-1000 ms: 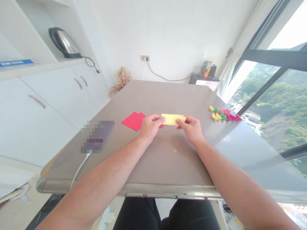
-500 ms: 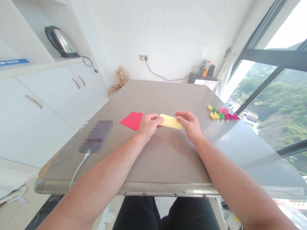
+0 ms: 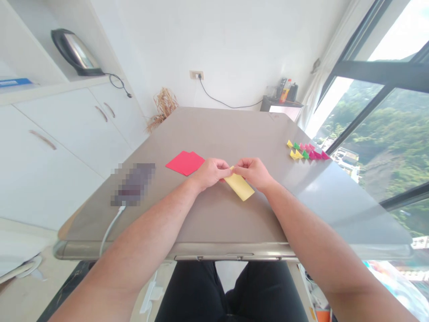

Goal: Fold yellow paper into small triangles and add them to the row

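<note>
A folded strip of yellow paper [image 3: 240,187] slants down to the right over the table, its upper end between my fingers. My left hand [image 3: 214,172] pinches the upper left corner, thumb on top. My right hand [image 3: 252,172] pinches the same end close by, so the two thumbs almost meet. The fingers under the paper are mostly hidden. Just left of my left hand lie red paper squares [image 3: 184,163], overlapping and flat on the table.
On the grey table [image 3: 221,129], two rows of small folded paper boats [image 3: 304,154] in yellow, green and pink stand at the right. A blurred-out dark device [image 3: 136,184] with a white cable [image 3: 110,228] lies at the left. A window [image 3: 392,120] borders the right side.
The yellow strip has turned from nearly level to a steep slant. My right hand has shifted from its right end to the upper end, beside my left thumb. The view has shifted slightly.
</note>
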Motion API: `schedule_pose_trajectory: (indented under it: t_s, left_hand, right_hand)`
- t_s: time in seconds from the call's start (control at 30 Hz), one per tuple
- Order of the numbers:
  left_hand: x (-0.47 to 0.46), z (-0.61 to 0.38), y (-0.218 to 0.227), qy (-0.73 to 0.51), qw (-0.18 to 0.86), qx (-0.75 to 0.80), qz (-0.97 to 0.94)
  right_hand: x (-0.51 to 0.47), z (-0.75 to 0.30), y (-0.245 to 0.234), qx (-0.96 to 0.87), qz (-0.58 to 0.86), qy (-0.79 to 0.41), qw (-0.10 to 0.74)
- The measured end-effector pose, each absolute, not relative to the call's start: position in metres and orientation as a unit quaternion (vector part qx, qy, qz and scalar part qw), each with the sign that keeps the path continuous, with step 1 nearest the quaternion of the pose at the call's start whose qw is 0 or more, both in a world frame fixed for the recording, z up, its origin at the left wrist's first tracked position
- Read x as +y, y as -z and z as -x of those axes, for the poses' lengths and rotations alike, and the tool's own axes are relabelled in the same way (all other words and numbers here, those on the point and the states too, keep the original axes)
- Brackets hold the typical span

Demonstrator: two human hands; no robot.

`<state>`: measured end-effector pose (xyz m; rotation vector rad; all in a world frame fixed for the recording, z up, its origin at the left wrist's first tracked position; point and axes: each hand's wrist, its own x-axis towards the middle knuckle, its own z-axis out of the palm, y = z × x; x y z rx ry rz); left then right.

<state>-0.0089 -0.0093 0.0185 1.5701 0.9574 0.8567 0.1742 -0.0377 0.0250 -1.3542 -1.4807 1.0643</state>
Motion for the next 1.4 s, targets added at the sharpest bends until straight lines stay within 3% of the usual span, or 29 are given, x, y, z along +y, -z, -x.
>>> schedule_pose_trajectory:
  t_s: [0.27,0.5,0.87,1.4]
  left_hand:
    - [-0.009,-0.007,-0.012,-0.478,0.522,0.393,-0.587]
    - [-0.006,0.001,-0.015,-0.429,0.518,0.398,-0.624]
    - [-0.007,-0.004,-0.016,-0.499,0.491,0.408,-0.585]
    - [-0.008,-0.008,-0.012,-0.541,0.491,0.400,-0.553]
  right_hand:
    - [-0.034,-0.164,-0.016,-0.516,0.530,-0.403,0.539]
    - [-0.036,-0.161,-0.021,-0.517,0.495,-0.462,0.524]
    - [-0.036,-0.159,-0.023,-0.481,0.498,-0.408,0.595]
    - [-0.037,-0.154,-0.016,-0.508,0.523,-0.325,0.602]
